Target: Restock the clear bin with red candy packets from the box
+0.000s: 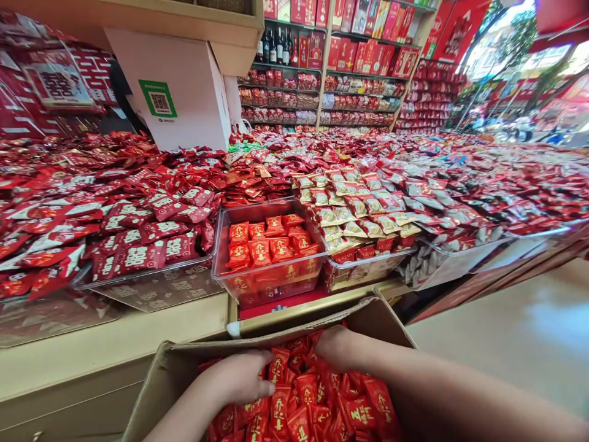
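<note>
Red packets [306,390] with gold writing lie in a heap inside a brown cardboard box [150,383] at the near side. Two bare hands reach down into it. The left hand [243,376] touches the packets on the left, with its thumb and fingers apart; I cannot tell if it grips one. The right hand [335,347] is near the far side of the box. Its fingers are hidden among the packets, so I cannot tell what it holds. Just past the box, a clear tub [276,285] sits at the edge of a cream counter [156,328], and more red packets with gold writing [260,250] are in it. To its left, dark red bags [151,236] fill another tub. To its right, gold and white bags [354,209] are piled high. Many more sweets spread out behind them. Far on the left stands a big pale box [184,67] with a green square sign [157,98]. At the far back, tall shelves [324,67] hold red boxes [359,55] and dark bottles [276,48]. Far right, a green tree [506,46] shows outside.
</note>
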